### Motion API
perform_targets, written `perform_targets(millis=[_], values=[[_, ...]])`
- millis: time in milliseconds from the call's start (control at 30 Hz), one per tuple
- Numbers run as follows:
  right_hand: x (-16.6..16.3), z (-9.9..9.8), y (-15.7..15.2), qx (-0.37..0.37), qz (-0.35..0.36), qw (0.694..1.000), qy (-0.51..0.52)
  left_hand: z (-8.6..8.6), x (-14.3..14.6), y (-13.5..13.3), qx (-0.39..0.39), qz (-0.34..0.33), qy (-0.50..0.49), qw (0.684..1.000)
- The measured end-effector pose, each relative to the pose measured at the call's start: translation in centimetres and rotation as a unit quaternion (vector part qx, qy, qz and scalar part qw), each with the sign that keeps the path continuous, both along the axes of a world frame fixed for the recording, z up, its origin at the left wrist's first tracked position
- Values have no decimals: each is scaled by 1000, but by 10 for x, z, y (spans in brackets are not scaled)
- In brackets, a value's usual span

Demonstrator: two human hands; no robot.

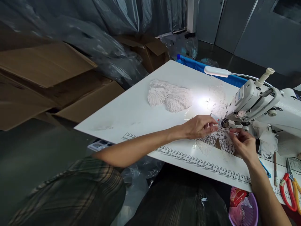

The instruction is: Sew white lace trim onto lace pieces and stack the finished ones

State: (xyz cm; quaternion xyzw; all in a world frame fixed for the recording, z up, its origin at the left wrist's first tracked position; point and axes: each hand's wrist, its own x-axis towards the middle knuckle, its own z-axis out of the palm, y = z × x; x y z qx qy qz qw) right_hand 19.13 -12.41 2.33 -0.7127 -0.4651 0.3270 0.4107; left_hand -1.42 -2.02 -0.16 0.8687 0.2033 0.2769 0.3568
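A piece of white lace lies under the needle area of a white sewing machine. My left hand is at the lace's left side, thumb and fingers pinched on its upper edge. On the right, my right hand pinches the same edge close to the presser foot. More lace lies behind the needle. Farther left on the table rests a separate gathered lace piece. The exact spot under the needle is partly hidden by the machine head.
A lamp lights the white table, which has a printed ruler along its front edge. Red-handled scissors, a brown stick-like tool and a blue tool lie at right. Below stands a purple basket; cardboard boxes are at left.
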Motion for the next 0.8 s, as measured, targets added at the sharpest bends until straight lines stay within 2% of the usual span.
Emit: perform_targets(millis=[100,167,233,333,433,533,633,800], values=[[-23,-4,7,13,34,988,152,10,-1,-4,-223,16,11,975],[-33,-7,11,30,98,973,205,16,-1,-5,-283,29,41,958],[-33,-11,15,47,148,972,174,17,-2,-4,-243,89,70,963],[-19,-15,16,83,188,978,-31,8,-4,2,-173,141,133,966],[-3,-19,10,115,240,931,-251,-6,-3,7,-139,144,148,969],[4,-23,7,119,274,872,-389,-9,1,3,-136,165,137,967],[10,-28,11,107,283,850,-432,2,4,-5,-159,173,120,964],[23,-37,18,161,264,884,-351,16,2,-5,-209,145,119,960]])
